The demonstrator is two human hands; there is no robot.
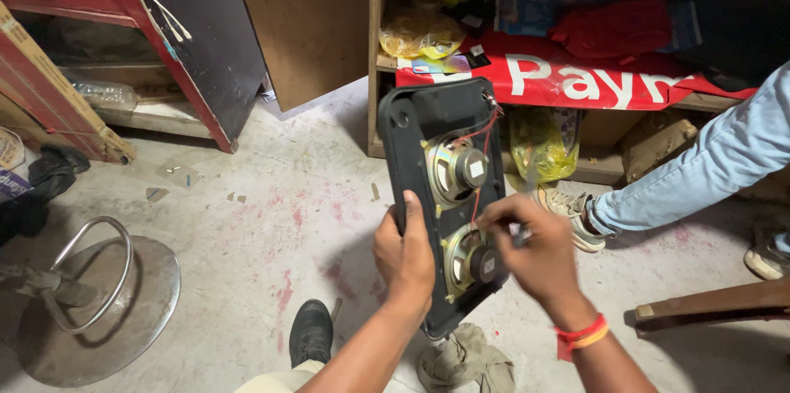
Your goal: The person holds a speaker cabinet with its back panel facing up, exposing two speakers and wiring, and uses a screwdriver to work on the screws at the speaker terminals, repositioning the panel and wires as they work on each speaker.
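At the far left, a round metal stool base (90, 302) is lying on the concrete floor (271, 220), well apart from our hands. Moving right, our left hand (405, 253) is gripping the left edge of a black speaker panel (411, 154), thumb laid over its rim, holding the panel upright and slightly tilted above the floor. Two round speaker drivers (457, 169) are sitting in the panel, one above the other, with red wires (481, 134) running between them. Our right hand (535, 249) is closing around a small tool (520, 234) beside the lower driver; the tool is too blurred to name. A crumpled cloth (465, 360) is lying beneath the panel. Further right, another person's leg in light jeans (699, 171) is stretching in from the side.
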